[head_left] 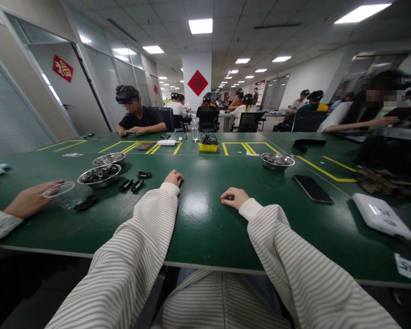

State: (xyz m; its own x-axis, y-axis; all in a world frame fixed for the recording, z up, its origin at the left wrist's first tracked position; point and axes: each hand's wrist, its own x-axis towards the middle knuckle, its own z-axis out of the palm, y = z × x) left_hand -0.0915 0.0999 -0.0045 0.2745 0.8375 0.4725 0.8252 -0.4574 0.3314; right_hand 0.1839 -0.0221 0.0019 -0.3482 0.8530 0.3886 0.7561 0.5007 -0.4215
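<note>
Green tabletop [205, 249], touched by left hand [174, 177] and right hand [235, 197]. Left fingers curled; whether anything is gripped cannot be told. Right thumb and fingertips joined together; contents unclear. Three black parts [137, 186], laid between the left hand and a metal bowl [99, 184].
</note>
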